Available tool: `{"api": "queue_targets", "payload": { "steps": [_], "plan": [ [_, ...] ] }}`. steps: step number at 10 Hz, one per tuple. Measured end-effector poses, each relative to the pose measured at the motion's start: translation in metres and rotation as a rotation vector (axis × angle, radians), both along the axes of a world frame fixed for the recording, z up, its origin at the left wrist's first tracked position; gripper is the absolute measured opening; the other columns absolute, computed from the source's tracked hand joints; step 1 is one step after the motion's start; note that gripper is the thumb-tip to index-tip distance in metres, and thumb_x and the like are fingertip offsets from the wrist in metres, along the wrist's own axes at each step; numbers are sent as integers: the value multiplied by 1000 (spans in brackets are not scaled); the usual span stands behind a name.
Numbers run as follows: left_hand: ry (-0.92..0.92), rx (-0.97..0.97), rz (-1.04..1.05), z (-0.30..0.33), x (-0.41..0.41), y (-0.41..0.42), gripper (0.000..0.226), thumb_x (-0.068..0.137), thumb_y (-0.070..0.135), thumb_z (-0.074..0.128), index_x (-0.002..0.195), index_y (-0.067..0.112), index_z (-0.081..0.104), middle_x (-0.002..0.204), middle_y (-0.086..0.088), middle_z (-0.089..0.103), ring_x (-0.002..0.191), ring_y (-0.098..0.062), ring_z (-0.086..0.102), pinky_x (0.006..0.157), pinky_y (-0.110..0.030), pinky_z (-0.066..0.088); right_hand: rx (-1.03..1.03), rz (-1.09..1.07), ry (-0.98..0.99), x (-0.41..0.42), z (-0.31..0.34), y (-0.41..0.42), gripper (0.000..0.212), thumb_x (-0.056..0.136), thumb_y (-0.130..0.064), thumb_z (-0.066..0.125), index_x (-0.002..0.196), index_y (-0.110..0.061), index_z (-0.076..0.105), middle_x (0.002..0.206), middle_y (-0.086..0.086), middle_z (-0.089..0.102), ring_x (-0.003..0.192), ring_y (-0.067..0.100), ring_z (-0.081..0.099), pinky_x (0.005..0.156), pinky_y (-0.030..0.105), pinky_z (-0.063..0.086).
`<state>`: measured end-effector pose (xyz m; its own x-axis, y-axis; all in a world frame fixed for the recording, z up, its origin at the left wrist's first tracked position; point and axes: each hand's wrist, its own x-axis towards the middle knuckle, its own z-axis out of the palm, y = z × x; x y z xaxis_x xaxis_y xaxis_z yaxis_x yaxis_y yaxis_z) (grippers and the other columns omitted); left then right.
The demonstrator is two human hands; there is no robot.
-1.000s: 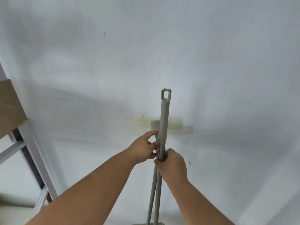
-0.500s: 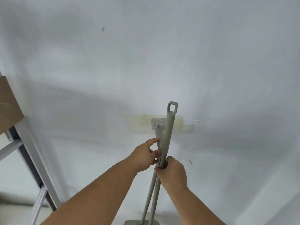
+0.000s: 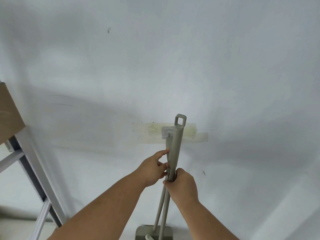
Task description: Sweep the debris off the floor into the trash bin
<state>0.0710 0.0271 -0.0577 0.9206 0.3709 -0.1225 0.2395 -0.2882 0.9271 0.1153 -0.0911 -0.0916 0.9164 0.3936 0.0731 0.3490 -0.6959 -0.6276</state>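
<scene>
Two grey-green poles stand close together against the white wall (image 3: 173, 58), and both hands are on them. The right hand (image 3: 182, 184) is wrapped tight around the broom handle (image 3: 175, 148), fingers curled fully shut just below its thicker upper grip, which tilts slightly right and ends in a loop. The left hand (image 3: 154, 168) pinches the dustpan handle (image 3: 167, 144) beside it, thumb and fingertips touching the flat upper part that hangs from a wall hook (image 3: 167, 131) over yellowed tape (image 3: 195, 135). Below the hands the two thin shafts spread apart down to the dustpan (image 3: 143, 232), ribbed along its edge, at the wall's foot.
</scene>
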Motion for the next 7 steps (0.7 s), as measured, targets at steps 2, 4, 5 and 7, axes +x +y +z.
{"api": "queue_targets", "payload": {
  "steps": [2,4,5,7],
  "plan": [
    [25,36,-11,3,-2,2,50,91,25,52,135,43,36,95,-13,64,92,-27,68,91,-42,52,-28,51,72,2,6,1,24,77,-33,71,84,-19,52,73,-9,55,70,15,57,54,18,42],
    [48,165,34,29,-2,3,41,93,21,49,134,20,43,95,-3,62,94,-27,65,87,-42,53,-165,151,195,15,49,2,32,69,-33,78,90,-13,66,76,-5,61,71,16,61,65,25,50],
    [-3,262,88,50,-1,6,34,93,23,47,127,18,50,91,3,59,94,-23,63,82,-36,53,-152,167,201,19,74,2,37,66,-33,79,92,-9,67,71,-2,63,69,19,64,72,29,55],
    [-119,491,173,104,-16,2,27,93,26,45,118,21,54,91,7,59,82,-16,60,59,-22,44,-61,170,120,7,125,-9,27,77,-34,69,91,-11,68,82,3,68,83,21,70,72,29,53]
  ]
}}
